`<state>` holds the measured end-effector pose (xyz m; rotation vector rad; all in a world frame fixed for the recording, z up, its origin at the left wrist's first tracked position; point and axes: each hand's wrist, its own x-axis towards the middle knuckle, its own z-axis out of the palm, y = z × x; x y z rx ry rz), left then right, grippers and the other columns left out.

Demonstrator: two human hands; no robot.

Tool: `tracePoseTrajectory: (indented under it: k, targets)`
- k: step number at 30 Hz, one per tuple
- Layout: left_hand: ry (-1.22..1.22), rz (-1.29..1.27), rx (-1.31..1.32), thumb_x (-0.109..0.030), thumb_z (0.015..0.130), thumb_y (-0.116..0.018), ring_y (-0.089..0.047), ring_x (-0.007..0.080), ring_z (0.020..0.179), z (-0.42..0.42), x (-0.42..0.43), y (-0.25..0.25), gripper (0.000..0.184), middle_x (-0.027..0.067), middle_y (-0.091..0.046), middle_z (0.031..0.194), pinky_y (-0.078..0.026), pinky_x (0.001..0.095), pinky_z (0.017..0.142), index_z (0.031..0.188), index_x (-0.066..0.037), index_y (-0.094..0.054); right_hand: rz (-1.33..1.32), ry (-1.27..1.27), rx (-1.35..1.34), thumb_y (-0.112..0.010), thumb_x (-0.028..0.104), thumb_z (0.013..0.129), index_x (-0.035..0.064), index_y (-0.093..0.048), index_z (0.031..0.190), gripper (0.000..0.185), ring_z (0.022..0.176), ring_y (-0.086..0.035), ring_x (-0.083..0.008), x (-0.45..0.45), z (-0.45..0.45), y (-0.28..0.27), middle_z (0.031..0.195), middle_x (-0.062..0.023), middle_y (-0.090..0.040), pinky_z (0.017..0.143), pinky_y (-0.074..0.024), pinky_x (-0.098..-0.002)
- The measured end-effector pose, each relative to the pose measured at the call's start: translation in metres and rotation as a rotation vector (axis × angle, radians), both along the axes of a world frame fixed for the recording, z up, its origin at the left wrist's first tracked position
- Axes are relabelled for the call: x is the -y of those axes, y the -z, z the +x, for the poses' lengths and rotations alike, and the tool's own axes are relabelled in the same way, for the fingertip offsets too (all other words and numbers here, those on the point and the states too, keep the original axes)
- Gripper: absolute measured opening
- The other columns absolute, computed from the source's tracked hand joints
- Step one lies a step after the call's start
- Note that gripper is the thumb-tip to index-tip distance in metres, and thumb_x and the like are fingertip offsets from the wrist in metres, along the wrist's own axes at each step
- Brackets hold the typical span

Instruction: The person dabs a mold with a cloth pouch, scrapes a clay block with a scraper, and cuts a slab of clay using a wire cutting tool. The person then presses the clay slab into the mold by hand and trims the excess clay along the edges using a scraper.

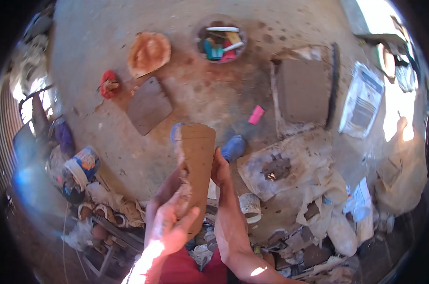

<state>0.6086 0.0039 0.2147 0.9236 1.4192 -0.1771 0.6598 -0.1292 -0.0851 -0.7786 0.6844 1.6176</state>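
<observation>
A tall brown clay piece, curved like a tube with a ragged left edge, stands upright in front of my body. My right hand holds its right side, the fingers partly hidden behind it. Against the lower left side lies my left hand, with its fingers spread and pointing right across the clay surface. Another hand or forearm shape shows behind my left hand at the ragged edge; whose it is I cannot tell.
A slab lies at the right, a flat plate at the left. Tools fill a round basin. A pink block, a stained sheet, a white pot and a bucket are around.
</observation>
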Motion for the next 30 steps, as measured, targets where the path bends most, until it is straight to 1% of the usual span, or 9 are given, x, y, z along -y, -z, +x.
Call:
tracePoseTrajectory:
  k: [2,3,4,6,10,14,18,21,30]
  targets:
    - [0.011,0.059,-0.025,0.004,0.094,-0.061,-0.045,0.0266,0.148,-0.034,-0.023,0.000,0.067,0.0216,-0.050,0.157,-0.036,0.0383,0.120,0.157,0.002,-0.041,0.031,-0.090,0.057,-0.056,0.046,0.105,0.0029,-0.057,0.141,0.056,0.125,-0.059,-0.0211,-0.001,-0.021,0.017,0.132,-0.0091,-0.066,0.108,-0.0447,-0.0375]
    - [-0.168,0.069,0.002,0.002,0.093,-0.064,-0.050,0.0260,0.142,-0.046,-0.039,0.002,0.069,0.0182,-0.054,0.153,-0.038,0.0388,0.119,0.157,0.002,-0.040,0.009,-0.197,0.188,-0.067,0.033,0.101,0.0024,-0.054,0.143,0.054,0.129,-0.057,-0.0215,0.001,-0.023,0.024,0.135,-0.0103,-0.065,0.111,-0.0434,-0.0384]
    - [-0.348,0.081,0.033,0.001,0.092,-0.067,-0.055,0.0255,0.136,-0.060,-0.054,0.005,0.071,0.0149,-0.057,0.149,-0.040,0.0393,0.117,0.157,0.002,-0.040,0.015,-0.223,0.191,-0.067,0.033,0.101,0.0024,-0.054,0.143,0.054,0.129,-0.057,-0.0215,-0.009,-0.017,0.020,0.135,-0.0103,-0.065,0.111,-0.0434,-0.0384]
    - [-0.441,0.039,0.072,-0.002,0.092,-0.067,-0.052,0.0248,0.138,-0.106,-0.082,0.029,0.072,0.0139,-0.056,0.151,-0.039,0.0393,0.118,0.158,0.000,-0.039,0.100,-0.382,0.488,-0.077,0.012,0.090,0.0016,-0.052,0.144,0.060,0.125,-0.061,-0.0219,-0.044,0.005,0.015,0.133,-0.0134,-0.066,0.107,-0.0478,-0.0399]
    - [-0.652,-0.065,0.156,-0.002,0.091,-0.068,-0.052,0.0234,0.137,-0.184,-0.120,0.111,0.075,0.0115,-0.057,0.150,-0.040,0.0390,0.116,0.160,-0.005,-0.040,0.111,-0.789,0.955,-0.076,0.002,0.089,-0.0032,-0.052,0.141,0.057,0.108,-0.069,-0.0202,-0.140,0.040,0.005,0.123,-0.0153,-0.070,0.092,-0.0562,-0.0338]
    - [-0.638,-0.084,0.332,-0.005,0.096,-0.068,-0.057,0.0240,0.133,-0.232,-0.182,0.211,0.069,0.0114,-0.058,0.149,-0.045,0.0400,0.113,0.160,-0.009,-0.041,0.079,-1.031,1.360,-0.074,0.000,0.090,-0.0076,-0.049,0.142,0.059,0.115,-0.068,-0.0211,-0.256,0.031,-0.023,0.127,-0.0182,-0.070,0.097,-0.0539,-0.0347]
    - [-0.523,0.001,0.472,-0.013,0.098,-0.069,-0.064,0.0259,0.124,-0.252,-0.276,0.291,0.059,0.0098,-0.066,0.137,-0.052,0.0456,0.107,0.152,-0.007,-0.047,0.175,-0.825,1.478,-0.077,0.006,0.090,-0.0087,-0.051,0.143,0.061,0.111,-0.071,-0.0210,-0.343,0.028,0.052,0.123,-0.0193,-0.073,0.091,-0.0569,-0.0338]
    - [-0.478,0.064,0.560,-0.017,0.100,-0.069,-0.068,0.0270,0.117,-0.259,-0.348,0.356,0.056,0.0121,-0.066,0.135,-0.060,0.0474,0.097,0.150,-0.006,-0.047,0.108,-0.898,1.769,-0.079,0.013,0.089,-0.0089,-0.050,0.145,0.066,0.108,-0.073,-0.0220,-0.414,0.019,0.083,0.121,-0.0211,-0.074,0.091,-0.0570,-0.0338]
    - [-0.373,0.095,0.738,-0.019,0.102,-0.067,-0.075,0.0282,0.103,-0.258,-0.477,0.524,0.037,0.0151,-0.074,0.119,-0.063,0.0514,0.092,0.133,-0.002,-0.059,0.255,-0.827,2.004,-0.081,0.021,0.086,-0.0077,-0.061,0.136,0.061,0.104,-0.073,-0.0258,-0.546,0.040,0.204,0.118,-0.0216,-0.075,0.094,-0.0558,-0.0373]
